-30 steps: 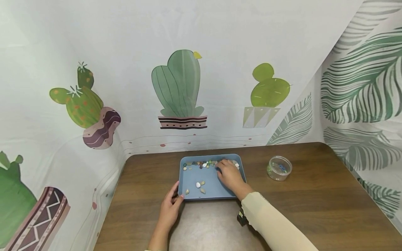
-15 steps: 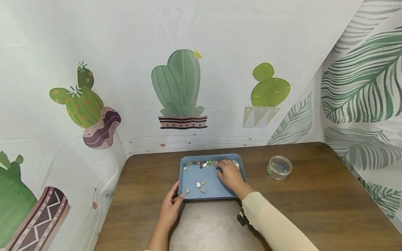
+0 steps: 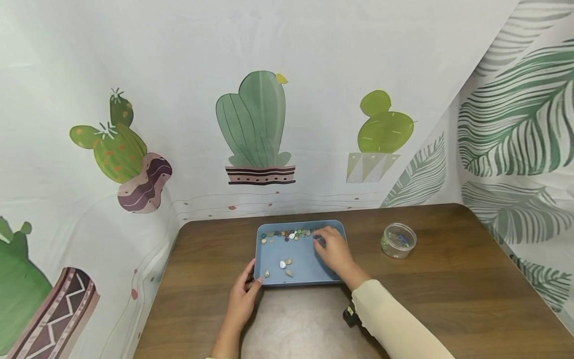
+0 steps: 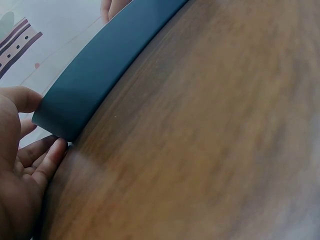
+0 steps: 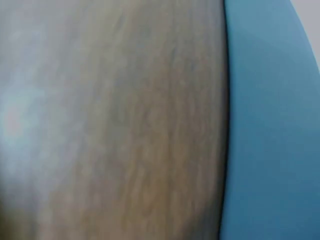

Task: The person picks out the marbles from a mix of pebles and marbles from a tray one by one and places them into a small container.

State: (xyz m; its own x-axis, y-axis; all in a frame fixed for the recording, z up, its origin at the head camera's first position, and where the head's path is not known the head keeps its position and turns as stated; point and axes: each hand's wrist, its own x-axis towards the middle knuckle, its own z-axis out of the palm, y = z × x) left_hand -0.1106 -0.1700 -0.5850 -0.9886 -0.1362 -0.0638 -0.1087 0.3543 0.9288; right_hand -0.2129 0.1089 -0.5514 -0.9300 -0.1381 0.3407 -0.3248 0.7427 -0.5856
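A blue rectangular tray (image 3: 309,273) holds a row of small mixed-colour pebbles (image 3: 292,236) along its far side. Nearer its front left lie a white pebble (image 3: 282,265) and several tan stones (image 3: 289,273). My left hand (image 3: 244,296) grips the tray's front left corner; in the left wrist view, thumb and fingers are around the tray wall (image 4: 90,75). Over the right end of the pebble row, my right hand (image 3: 334,252) pinches a small dark blue pebble (image 3: 316,238), mostly hidden by the fingers. The right wrist view shows only the tray's side (image 5: 275,125) and tabletop.
To the right of the tray stands a round clear plastic tub (image 3: 398,241) with blue and green pieces inside. A small black device (image 3: 351,315) hangs under the right wrist. The wooden table (image 3: 448,289) meets a cactus-printed cloth (image 3: 323,199) at the back.
My right hand has drawn slightly right and toward me within the tray, its fingertips leaving the pebble row's middle right. The left hand and tray have stayed in place.
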